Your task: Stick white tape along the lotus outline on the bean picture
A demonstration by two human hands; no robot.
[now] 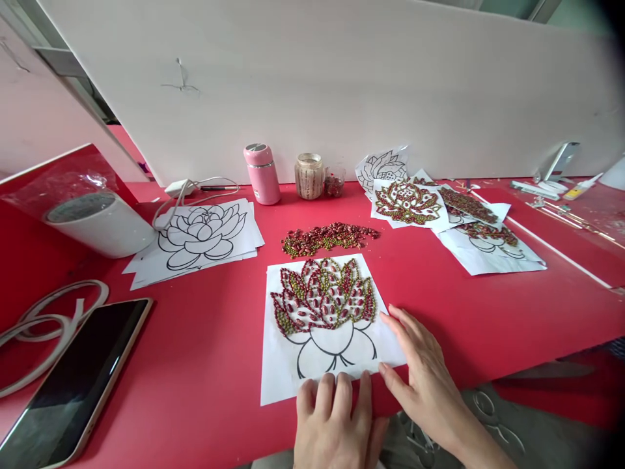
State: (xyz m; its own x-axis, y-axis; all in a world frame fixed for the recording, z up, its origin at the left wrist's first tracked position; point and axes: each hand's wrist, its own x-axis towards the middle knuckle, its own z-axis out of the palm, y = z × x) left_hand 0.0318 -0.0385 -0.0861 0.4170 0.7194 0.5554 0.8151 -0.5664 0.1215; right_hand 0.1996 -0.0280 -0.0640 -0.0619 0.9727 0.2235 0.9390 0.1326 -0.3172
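A white sheet with a lotus outline lies on the red table in front of me; its upper petals are filled with red and green beans, the lower petals are bare. My left hand rests at the sheet's near edge, fingers flat and apart on the paper. My right hand lies at the sheet's right corner, fingers stretched out and touching the paper. Neither hand holds anything. A loose pile of red and green beans lies just beyond the sheet.
A stack of blank lotus sheets lies at left, finished bean pictures at right. A pink flask, a glass jar, a tape roll, a phone and white strips stand around. A white board closes the back.
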